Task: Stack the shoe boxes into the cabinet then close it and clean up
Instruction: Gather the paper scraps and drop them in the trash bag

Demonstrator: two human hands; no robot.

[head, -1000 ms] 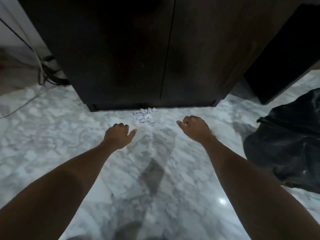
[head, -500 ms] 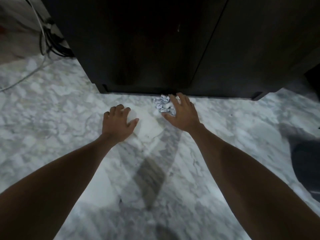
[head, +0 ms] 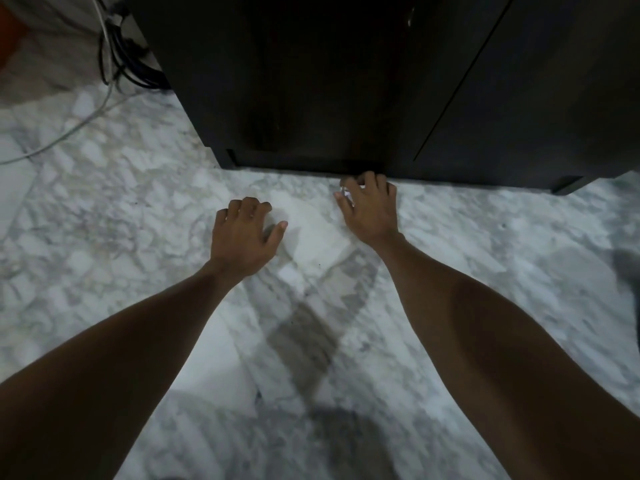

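The dark wooden cabinet (head: 346, 81) stands in front of me with both doors shut; no shoe boxes show. On the marble floor just before its base, my right hand (head: 370, 209) curls its fingers around a small wad of crumpled white-blue paper scraps (head: 346, 192), most of which is hidden under the palm. My left hand (head: 242, 237) rests flat on the floor to the left, fingers slightly bent, with nothing in it.
White-grey marble floor (head: 138, 220) stretches all around. Black and white cables (head: 114, 64) run down at the cabinet's left side. A dark shape (head: 628, 271) sits at the right edge.
My right hand has moved forward over the paper scraps and closed its fingers on them. My left hand dropped flat onto the floor. The view came nearer to the cabinet base.
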